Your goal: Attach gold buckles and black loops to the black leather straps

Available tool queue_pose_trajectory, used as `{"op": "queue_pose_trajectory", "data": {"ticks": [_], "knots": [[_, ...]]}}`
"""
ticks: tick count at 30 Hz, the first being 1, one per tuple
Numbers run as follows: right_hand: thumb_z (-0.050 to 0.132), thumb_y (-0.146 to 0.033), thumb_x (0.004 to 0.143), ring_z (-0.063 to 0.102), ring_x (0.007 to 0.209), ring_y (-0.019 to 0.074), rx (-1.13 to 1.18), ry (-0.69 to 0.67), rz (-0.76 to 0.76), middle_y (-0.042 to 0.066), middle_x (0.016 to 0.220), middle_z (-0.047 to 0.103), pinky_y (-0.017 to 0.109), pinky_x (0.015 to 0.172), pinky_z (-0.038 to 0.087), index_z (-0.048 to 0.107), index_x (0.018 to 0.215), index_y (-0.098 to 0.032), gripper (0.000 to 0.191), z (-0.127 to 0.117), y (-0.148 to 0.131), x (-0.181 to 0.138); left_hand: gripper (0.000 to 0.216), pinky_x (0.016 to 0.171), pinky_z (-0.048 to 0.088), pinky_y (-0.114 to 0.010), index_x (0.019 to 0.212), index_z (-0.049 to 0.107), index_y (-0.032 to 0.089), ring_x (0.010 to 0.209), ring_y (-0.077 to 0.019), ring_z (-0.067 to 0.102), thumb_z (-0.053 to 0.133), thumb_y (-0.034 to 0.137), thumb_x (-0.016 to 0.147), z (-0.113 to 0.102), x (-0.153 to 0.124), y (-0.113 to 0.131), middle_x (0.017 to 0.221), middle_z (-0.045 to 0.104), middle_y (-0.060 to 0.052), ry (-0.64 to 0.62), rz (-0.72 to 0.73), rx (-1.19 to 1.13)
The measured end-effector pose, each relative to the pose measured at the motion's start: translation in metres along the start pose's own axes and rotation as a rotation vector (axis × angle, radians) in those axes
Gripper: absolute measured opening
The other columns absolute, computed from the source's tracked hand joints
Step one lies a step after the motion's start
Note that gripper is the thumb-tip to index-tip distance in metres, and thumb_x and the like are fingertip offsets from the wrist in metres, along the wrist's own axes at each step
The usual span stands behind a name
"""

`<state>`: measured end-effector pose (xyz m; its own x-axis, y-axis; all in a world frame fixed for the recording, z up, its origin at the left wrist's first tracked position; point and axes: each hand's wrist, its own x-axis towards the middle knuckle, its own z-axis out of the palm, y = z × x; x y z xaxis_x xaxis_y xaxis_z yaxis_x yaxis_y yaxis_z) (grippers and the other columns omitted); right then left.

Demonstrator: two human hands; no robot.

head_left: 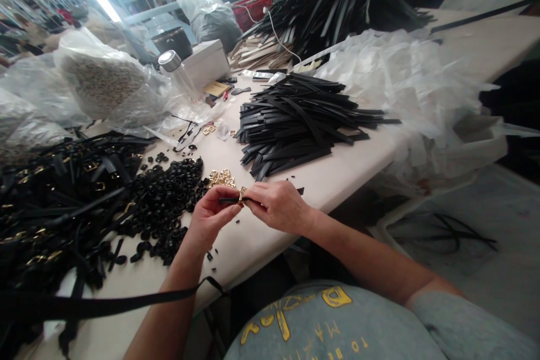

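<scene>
Just above the table's front part, my left hand (212,211) and my right hand (280,204) meet with fingers pinched. Between them is a gold buckle (242,196) with a black strap (228,200) running through it. My left fingers grip the strap's end on the left of the buckle. My right fingers close over the strap on the other side, and its tail shows past that hand. Behind my hands lies a small heap of gold buckles (222,178). Left of them is a pile of small black loops (169,197).
A stack of black straps (295,124) lies on the table (358,166). Buckled straps (54,197) heap up at left. Clear plastic bags (105,79), a glass bottle (179,73) and a white box (206,62) stand behind. White plastic sheeting (422,90) hangs over the right edge.
</scene>
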<state>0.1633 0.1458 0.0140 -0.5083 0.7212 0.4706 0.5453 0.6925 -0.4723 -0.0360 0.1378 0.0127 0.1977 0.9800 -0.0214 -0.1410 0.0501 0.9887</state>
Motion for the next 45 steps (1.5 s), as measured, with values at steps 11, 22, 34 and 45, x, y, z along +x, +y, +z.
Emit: {"op": "queue_pose_trajectory", "data": {"ticks": [11,22,34,45], "knots": [[0.050,-0.027,0.098,0.056,0.066,0.0131,-0.129,-0.139,-0.053,0.004,0.081,0.068,0.028,0.058,0.027,0.067,0.089,-0.016,0.022,-0.020,0.011,0.003,0.022,0.074,0.057,-0.023,0.096,0.075,0.019,0.078,-0.0145,0.069,0.080,0.021,0.075,-0.013,-0.003,0.009,0.088,0.074,-0.005,-0.047,0.102,0.344],[0.061,-0.026,0.091,0.051,0.054,0.0078,0.512,-0.125,0.377,-0.003,0.062,0.062,0.020,0.056,0.032,0.073,0.094,-0.016,0.015,-0.022,0.007,-0.009,0.025,0.078,0.060,-0.027,0.092,0.071,0.019,0.085,-0.0172,0.073,0.083,0.017,0.070,-0.004,0.003,0.016,0.095,0.076,-0.006,0.176,0.364,0.190],[0.060,-0.035,0.085,0.042,0.044,0.0053,1.180,0.065,0.562,-0.004,0.060,0.059,0.017,0.041,0.035,0.067,0.093,-0.015,0.023,0.015,-0.020,-0.005,0.019,0.082,0.058,-0.028,0.082,0.066,0.021,0.085,-0.0151,0.071,0.082,0.024,0.073,0.012,0.002,0.001,0.093,0.073,-0.002,0.229,0.218,-0.136],[0.060,-0.035,0.086,0.044,0.041,0.0040,1.112,0.128,0.579,-0.004,0.060,0.059,0.015,0.040,0.035,0.067,0.092,-0.014,0.023,0.016,-0.018,0.000,0.019,0.077,0.057,-0.021,0.079,0.067,0.019,0.083,-0.0121,0.066,0.084,0.027,0.072,0.023,-0.003,0.001,0.089,0.069,-0.002,0.312,0.213,-0.053]]}}
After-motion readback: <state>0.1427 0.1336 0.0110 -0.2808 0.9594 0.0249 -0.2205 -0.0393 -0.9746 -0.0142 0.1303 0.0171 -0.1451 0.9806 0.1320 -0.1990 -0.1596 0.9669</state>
